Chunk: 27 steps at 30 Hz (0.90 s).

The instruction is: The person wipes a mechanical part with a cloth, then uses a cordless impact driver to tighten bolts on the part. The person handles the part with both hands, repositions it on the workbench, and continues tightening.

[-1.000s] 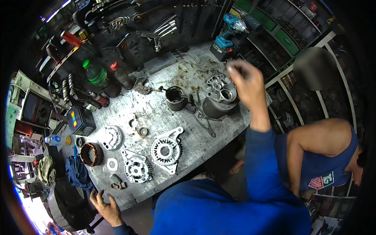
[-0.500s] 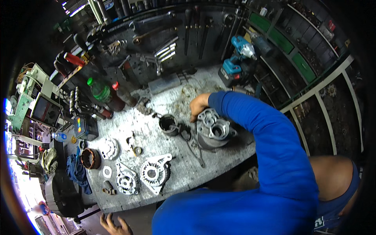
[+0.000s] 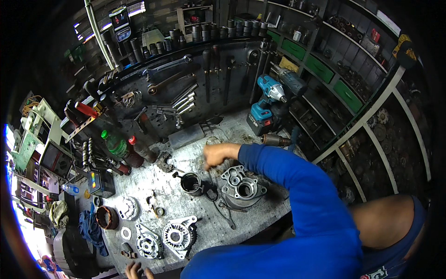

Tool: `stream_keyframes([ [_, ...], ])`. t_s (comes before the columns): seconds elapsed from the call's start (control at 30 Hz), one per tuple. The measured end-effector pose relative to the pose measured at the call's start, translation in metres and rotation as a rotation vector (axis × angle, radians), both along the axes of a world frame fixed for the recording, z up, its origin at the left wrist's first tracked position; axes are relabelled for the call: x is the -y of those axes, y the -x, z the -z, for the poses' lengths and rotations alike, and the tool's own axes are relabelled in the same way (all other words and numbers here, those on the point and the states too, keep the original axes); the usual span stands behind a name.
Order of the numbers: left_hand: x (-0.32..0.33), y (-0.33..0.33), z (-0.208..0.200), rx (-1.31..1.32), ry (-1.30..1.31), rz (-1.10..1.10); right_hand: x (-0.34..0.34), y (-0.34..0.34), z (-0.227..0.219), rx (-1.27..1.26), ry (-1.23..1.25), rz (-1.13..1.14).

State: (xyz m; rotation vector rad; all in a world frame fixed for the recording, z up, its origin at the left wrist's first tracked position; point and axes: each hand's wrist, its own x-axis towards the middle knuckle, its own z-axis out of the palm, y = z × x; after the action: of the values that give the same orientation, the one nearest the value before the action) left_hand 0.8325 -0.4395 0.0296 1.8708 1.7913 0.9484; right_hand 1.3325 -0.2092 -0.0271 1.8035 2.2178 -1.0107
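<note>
My right hand hangs over the far middle of the metal workbench, its blue-sleeved arm reaching in from the right. The fingers are curled closed; whatever they may hold is hidden. Just below and to its right sits a grey cast metal housing with round openings. A dark cylindrical motor part stands left of that housing. Between the two lie a cable and a thin tool. At the lower edge my left hand shows only in part, fingers apart, near the bench's front edge with nothing visible in it.
Silver alternator end covers and a copper-wound ring lie at front left. Two bottles stand behind them. A teal cordless impact wrench stands at back right. Wrenches hang on the dark back panel. Shelving borders the right.
My right hand has moved off the far left edge of the cast housing, leftward over the bench. The view has tilted up, showing more sockets and shelves. My left hand sits lower in view.
</note>
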Motion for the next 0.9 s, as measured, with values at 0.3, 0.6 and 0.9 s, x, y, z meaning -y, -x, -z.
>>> stream_keyframes([
  [0.3,-0.066,-0.141,-0.077,0.281,0.046,0.581,0.127,0.124,-0.165,-0.720,-0.835,-0.306],
  [0.6,-0.042,-0.053,-0.010,0.046,0.492,0.192,0.183,-0.177,-0.137,-0.331,-1.741,1.395],
  [0.9,-0.026,0.024,0.000,-0.233,0.409,0.026,0.114,-0.322,-0.021,0.003,-0.956,1.019],
])
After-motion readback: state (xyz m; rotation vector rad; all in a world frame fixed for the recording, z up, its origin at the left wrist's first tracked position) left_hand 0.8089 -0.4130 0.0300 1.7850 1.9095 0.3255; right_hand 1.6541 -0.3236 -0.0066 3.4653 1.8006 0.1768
